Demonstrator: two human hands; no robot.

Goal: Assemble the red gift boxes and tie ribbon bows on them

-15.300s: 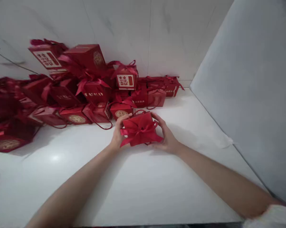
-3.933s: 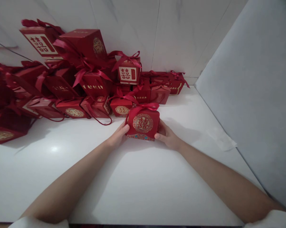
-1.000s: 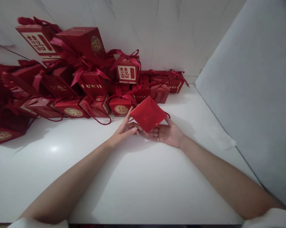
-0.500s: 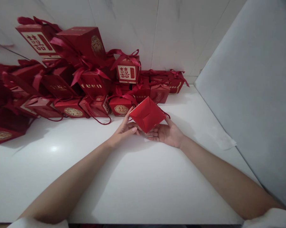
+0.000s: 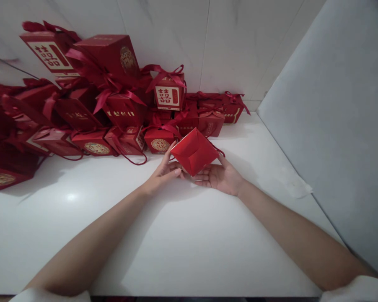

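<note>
Between my two hands is a small red gift box (image 5: 194, 152), tipped so that a plain face with folded flaps, seemingly its base, points toward me. A dark red cord shows at its right edge. My left hand (image 5: 168, 168) grips the box's left side, with fingers behind and below it. On the right side, my right hand (image 5: 222, 174) has its thumb at the box's corner and its fingers curled under the lower edge. The box's far faces are hidden from view.
Several red gift boxes with ribbons and cords are stacked along the tiled wall (image 5: 239, 46), among them a box with a white label (image 5: 166, 95). They stand on a white table (image 5: 189, 247). A pale panel (image 5: 340, 117) slants up at the right.
</note>
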